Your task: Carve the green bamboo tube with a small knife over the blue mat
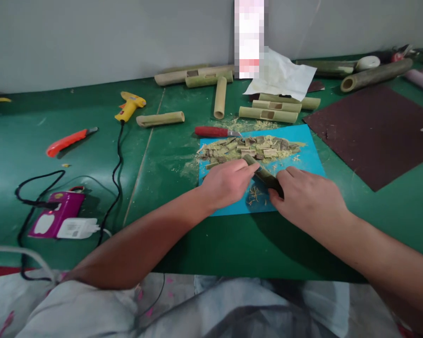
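Observation:
My left hand [227, 184] and my right hand [308, 197] both grip a short dark green bamboo piece [262, 173] over a blue cutting mat [296, 145]. The left fingers pinch its far end; the right fingers wrap its near end. Whether the right hand also holds a blade is hidden. Beyond the hands on the mat lies a pile of bamboo chips and shavings [248, 148]. A red-handled knife [215, 132] lies at the mat's far left corner.
Cut bamboo tubes [268, 114] lie at the back of the green table [91, 141], with a yellow glue gun [129, 106], an orange cutter [68, 141], a purple power strip [56, 220], crumpled paper [285, 75] and a brown sheet [373, 126] at right.

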A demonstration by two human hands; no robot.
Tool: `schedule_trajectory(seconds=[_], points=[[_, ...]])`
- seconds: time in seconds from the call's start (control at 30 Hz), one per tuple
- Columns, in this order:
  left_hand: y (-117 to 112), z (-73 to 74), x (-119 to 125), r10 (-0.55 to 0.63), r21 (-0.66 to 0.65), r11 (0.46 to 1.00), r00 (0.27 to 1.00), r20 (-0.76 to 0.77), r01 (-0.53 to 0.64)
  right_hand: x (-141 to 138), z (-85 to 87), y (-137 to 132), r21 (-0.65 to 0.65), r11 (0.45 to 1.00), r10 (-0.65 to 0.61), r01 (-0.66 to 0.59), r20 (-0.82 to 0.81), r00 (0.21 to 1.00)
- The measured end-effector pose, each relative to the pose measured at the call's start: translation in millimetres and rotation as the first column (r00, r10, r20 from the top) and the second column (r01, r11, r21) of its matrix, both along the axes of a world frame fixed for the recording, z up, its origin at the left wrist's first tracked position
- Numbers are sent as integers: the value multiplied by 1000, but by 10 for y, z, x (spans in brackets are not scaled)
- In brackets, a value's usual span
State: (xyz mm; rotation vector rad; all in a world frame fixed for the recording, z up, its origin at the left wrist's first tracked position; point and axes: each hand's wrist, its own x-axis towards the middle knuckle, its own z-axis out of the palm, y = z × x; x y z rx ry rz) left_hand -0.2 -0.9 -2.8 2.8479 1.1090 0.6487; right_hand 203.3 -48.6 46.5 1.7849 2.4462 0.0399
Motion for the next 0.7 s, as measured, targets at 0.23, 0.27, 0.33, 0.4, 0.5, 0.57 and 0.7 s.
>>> schedule_trajectory(seconds=[0.23, 0.27, 0.33, 0.4, 0.5, 0.57, 0.7], points=[[46, 2, -49, 101, 21, 995, 994, 45, -102, -12, -7, 2, -35, 999, -28, 26, -61, 998], [18, 9, -30, 95, 14, 995, 995, 37, -96, -13, -5, 1, -64, 998, -31, 27, -64, 997], [-49, 27, 13, 40, -17, 999, 999, 8, -40, -17, -2, 2, -118, 993, -34, 26, -67, 997], [-89, 42, 37, -35, -39, 999, 999, -17, 35, -25, 3, 4, -152, 988, -35, 25, -64, 997], [-58, 45, 17, 4, 0, 1000, 1000, -2, -4, -37, 19, 9, -173, 984, -43, 31, -63, 997], [-24, 36, -3, 72, 17, 997, 997, 18, -72, -42, 30, 13, -184, 982, -45, 33, -63, 997], [-16, 17, 1, -39, -67, 997, 998, -54, 35, -47, 43, 25, -196, 980, -42, 31, -50, 998]])
